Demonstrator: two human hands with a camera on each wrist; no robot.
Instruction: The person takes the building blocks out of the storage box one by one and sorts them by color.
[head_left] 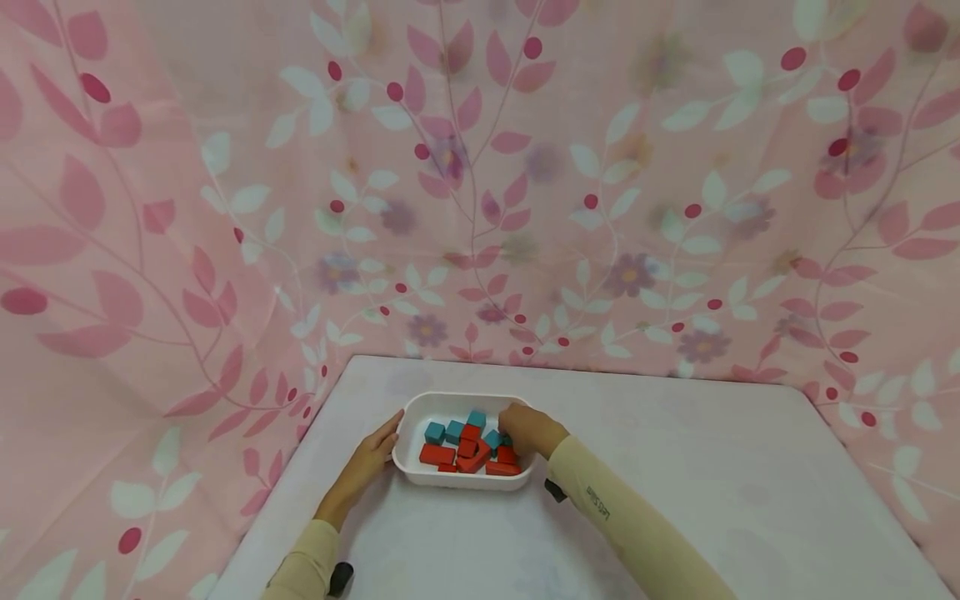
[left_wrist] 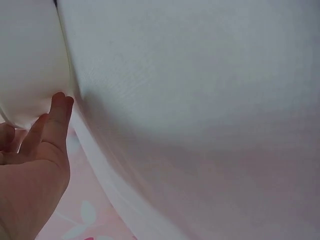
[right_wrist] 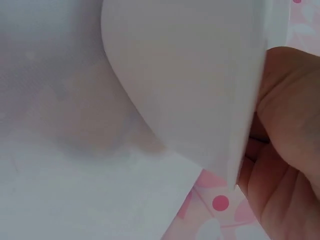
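Observation:
A white oval-cornered tray (head_left: 471, 482) stands on the table with several red blocks (head_left: 438, 455) and several teal blocks (head_left: 435, 432) inside. My left hand (head_left: 372, 455) is at the tray's left end, its fingertips at the rim. In the left wrist view, extended fingers (left_wrist: 59, 122) lie against the outer wall. My right hand (head_left: 529, 428) reaches over the right end, fingers pointing down among the blocks. The right wrist view shows this hand (right_wrist: 287, 135) behind the tray wall (right_wrist: 185, 90), which hides the fingertips; I cannot tell whether they grip a block.
A pale cloth covers the table (head_left: 675, 467). Pink floral curtains (head_left: 480, 208) hang behind and along both sides of it. A small dark device (head_left: 556, 490) sits under the right wrist, and another (head_left: 341, 578) beside the left sleeve.

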